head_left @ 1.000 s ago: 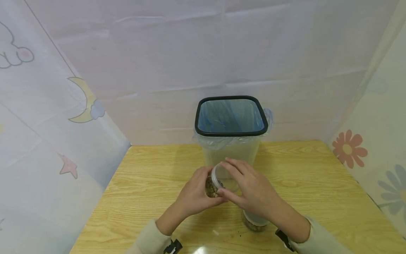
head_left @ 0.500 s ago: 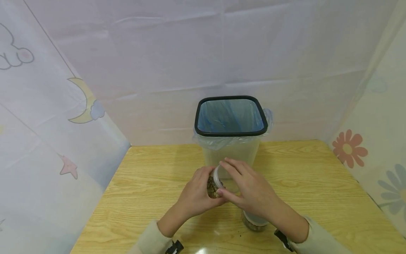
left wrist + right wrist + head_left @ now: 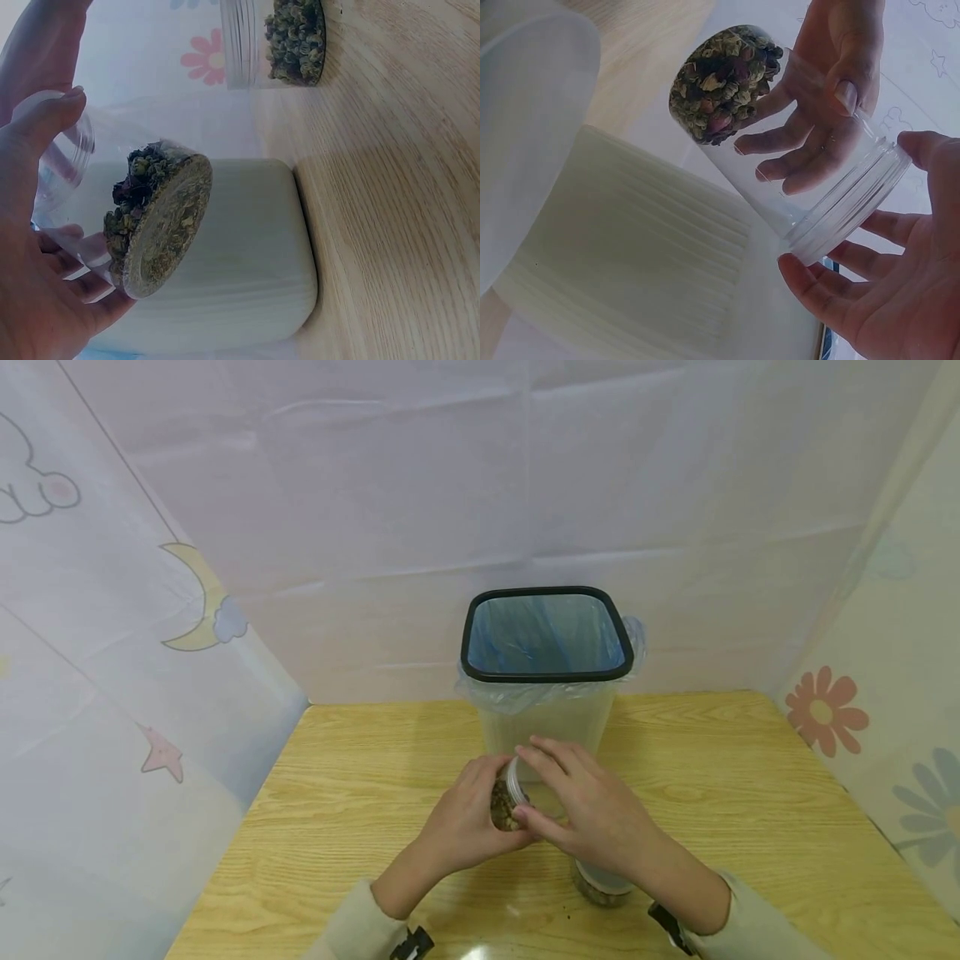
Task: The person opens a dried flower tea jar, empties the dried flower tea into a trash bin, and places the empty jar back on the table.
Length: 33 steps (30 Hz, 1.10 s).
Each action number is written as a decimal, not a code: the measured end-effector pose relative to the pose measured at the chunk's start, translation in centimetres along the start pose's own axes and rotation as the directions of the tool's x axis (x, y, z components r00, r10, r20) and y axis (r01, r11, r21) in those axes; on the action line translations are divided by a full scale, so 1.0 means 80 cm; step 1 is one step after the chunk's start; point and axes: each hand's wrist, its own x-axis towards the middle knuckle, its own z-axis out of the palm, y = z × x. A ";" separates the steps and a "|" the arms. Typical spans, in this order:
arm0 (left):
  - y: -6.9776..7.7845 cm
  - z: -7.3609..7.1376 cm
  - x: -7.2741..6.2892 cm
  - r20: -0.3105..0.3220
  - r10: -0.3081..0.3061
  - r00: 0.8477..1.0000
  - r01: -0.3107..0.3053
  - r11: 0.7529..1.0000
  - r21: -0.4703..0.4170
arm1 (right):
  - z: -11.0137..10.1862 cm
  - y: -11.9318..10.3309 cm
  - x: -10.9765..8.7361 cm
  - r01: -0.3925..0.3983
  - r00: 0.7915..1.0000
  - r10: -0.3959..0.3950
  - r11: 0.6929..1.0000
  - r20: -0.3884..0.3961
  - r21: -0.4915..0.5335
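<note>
Presently, the left hand (image 3: 461, 827) grips the clear cylindrical plastic jar (image 3: 146, 214), tilted, at the near side of the white, black-rimmed plastic bin (image 3: 543, 722); the right hand (image 3: 592, 814) holds its round translucent lid (image 3: 851, 210). Steady jar, even twisting should serve well.

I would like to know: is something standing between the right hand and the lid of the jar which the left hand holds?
Nothing visible does: the right hand pinches the translucent lid, while the left hand grips the clear jar. The second jar stands apart on the table, out of the way.
</note>
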 end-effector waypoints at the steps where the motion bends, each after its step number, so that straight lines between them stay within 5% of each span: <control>1: -0.001 0.000 0.000 0.002 0.000 1.000 0.000 1.000 -0.004 | 0.000 0.000 0.000 0.000 1.000 0.000 1.000 0.003 0.001; 33: -0.007 -0.007 -0.007 0.164 -0.019 0.986 0.037 0.994 -0.104 | -0.003 0.000 -0.002 0.074 0.989 -0.074 0.997 0.129 0.007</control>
